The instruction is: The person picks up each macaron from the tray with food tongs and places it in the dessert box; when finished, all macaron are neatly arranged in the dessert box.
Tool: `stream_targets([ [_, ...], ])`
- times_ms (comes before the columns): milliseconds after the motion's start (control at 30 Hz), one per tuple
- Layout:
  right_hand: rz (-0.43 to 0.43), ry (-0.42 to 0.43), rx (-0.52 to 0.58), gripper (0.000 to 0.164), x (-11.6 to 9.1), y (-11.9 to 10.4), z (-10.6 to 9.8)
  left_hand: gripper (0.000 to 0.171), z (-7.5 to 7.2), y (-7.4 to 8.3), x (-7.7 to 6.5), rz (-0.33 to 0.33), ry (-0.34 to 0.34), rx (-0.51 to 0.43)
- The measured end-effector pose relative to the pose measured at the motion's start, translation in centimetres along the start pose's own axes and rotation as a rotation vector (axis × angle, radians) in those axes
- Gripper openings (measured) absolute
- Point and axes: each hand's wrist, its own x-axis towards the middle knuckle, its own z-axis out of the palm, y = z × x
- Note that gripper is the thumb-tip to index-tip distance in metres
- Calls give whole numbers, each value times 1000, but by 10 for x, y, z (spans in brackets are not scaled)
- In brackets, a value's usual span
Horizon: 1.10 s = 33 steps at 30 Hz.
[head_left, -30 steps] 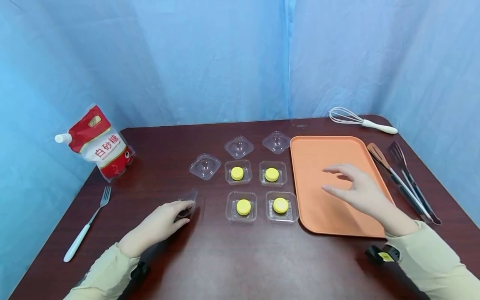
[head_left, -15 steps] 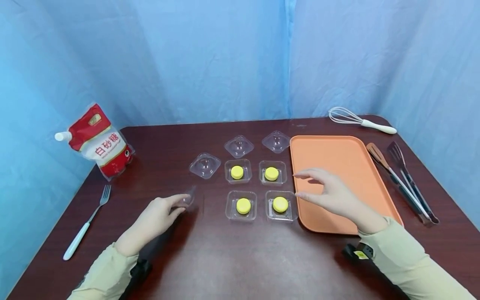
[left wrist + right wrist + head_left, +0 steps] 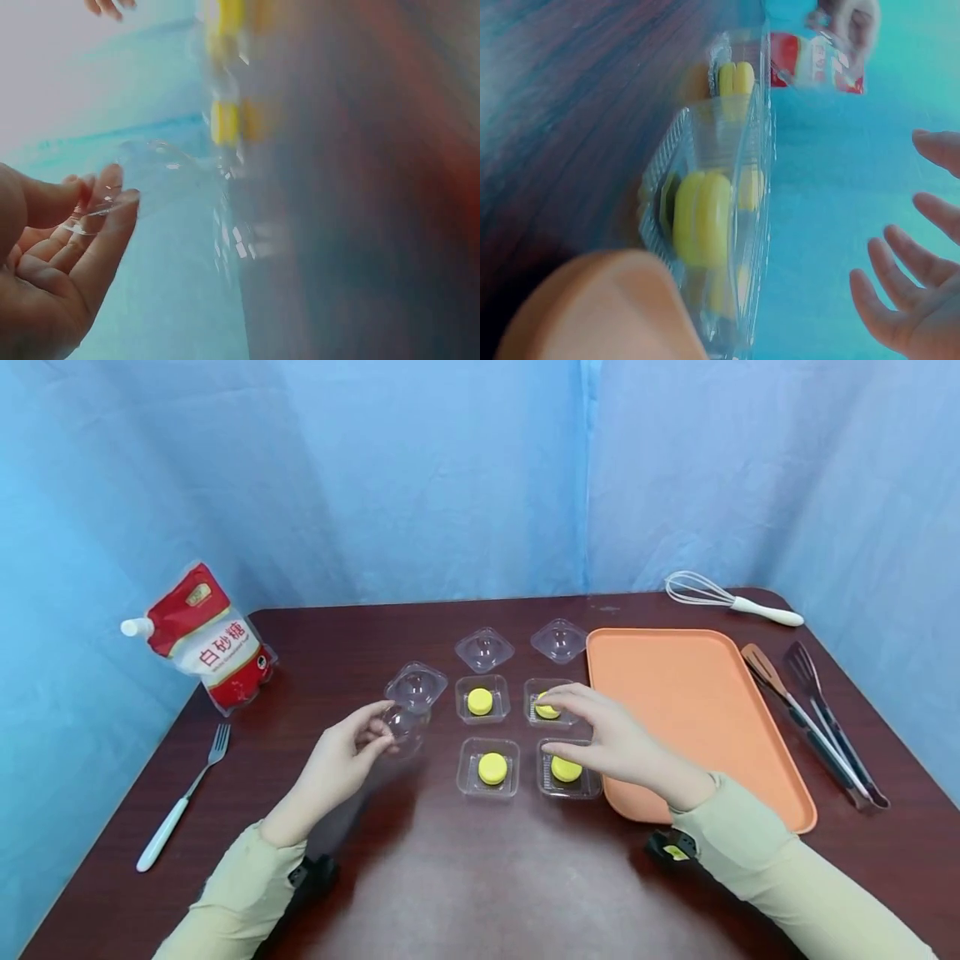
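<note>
A clear domed plastic lid (image 3: 406, 732) is pinched between the thumb and fingers of my left hand (image 3: 339, 770), raised off the table. In the left wrist view the lid (image 3: 169, 176) juts out past the fingertips. Several clear square boxes (image 3: 468, 783) stand at mid-table, each with a yellow macaron (image 3: 492, 768) inside. Over the two right-hand boxes hovers my right hand (image 3: 611, 745), fingers spread and holding nothing; it partly covers their macarons. The right wrist view shows a box (image 3: 656, 176) with its macaron (image 3: 703, 219) close up, apart from the fingers.
Three more clear lids lie behind and left of the boxes, one being the nearest lid (image 3: 416, 687). An orange tray (image 3: 675, 672) adjoins them on the right. Around lie a whisk (image 3: 712, 593), kitchen tools (image 3: 817, 727), a fork (image 3: 183, 802) and a sugar pouch (image 3: 213, 639).
My left hand has lifted the lid from the table and moved it right and away from me. My right hand has travelled left from above the tray to above the boxes.
</note>
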Motion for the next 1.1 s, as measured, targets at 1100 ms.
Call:
stream_targets([
  [1100,-248,197,-264,83,21,11,6,44,80,75,62,-111,-216,-868],
])
